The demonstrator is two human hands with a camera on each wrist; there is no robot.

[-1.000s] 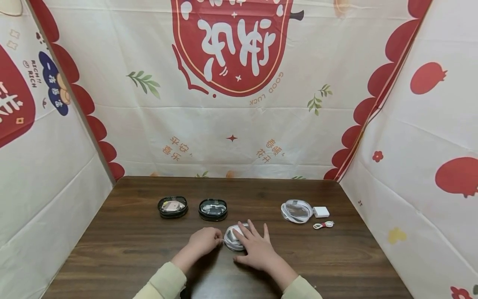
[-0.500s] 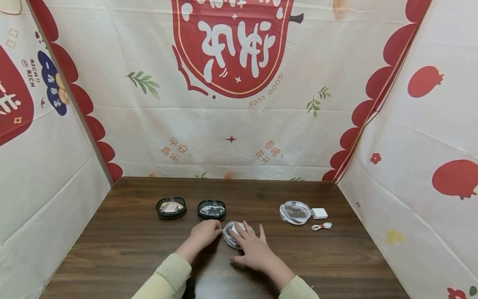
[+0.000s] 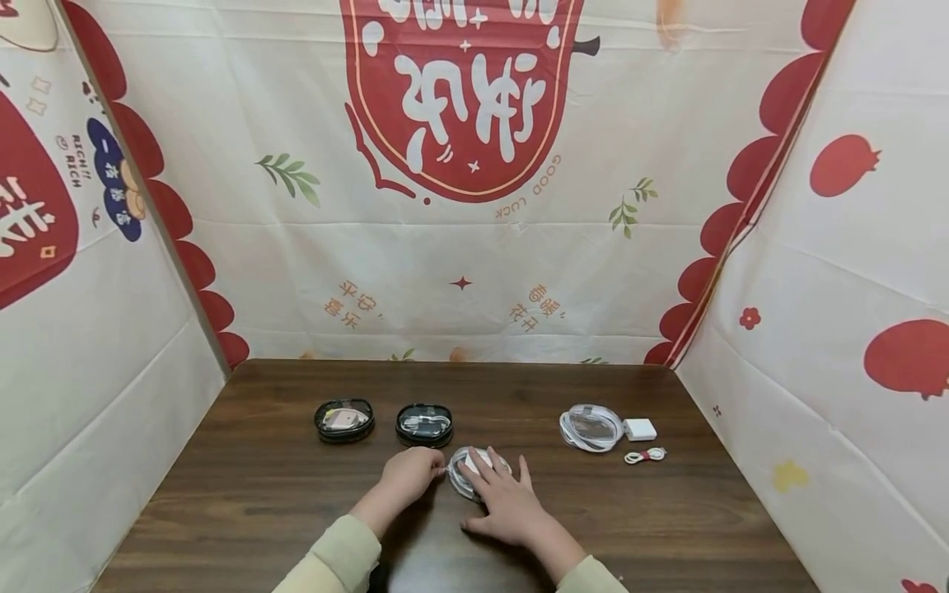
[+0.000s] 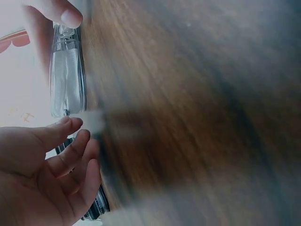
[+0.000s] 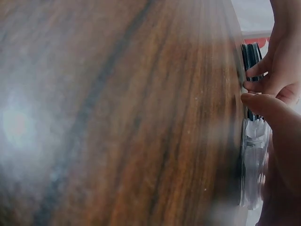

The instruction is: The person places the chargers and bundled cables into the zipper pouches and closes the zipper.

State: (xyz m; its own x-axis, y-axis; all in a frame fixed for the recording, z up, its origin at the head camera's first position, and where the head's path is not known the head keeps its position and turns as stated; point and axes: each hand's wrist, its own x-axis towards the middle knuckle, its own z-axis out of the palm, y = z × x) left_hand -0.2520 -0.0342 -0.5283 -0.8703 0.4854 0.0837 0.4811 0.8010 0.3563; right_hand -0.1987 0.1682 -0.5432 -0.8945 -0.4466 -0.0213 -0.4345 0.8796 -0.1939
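Left Pinches, Right Spreads: 2 Hands on 1 Clear Pouch

Here we are at the table, and my left hand has its fingers curled in tight, thumb and forefinger pinching at the end of the clear pouch. What exactly sits between those tips is too small to tell! Over on the other flank, my right hand goes wide, fingers fanned across the pouch's top, thumb out on the near side. So the pouch lies flat between my 2 hands, half hidden under my right fingers, pale contents showing through its wall.

Just beyond my left fingertips sits a black-rimmed case with something white inside; farther left of those fingers, a second black-edged case with a pinkish item in it. Look out past my right fingers, well off to the right: a white ring-shaped bundle with a clear middle, a white block right beside it, and, nearer my side than the block, a small white cable bound with a red band.
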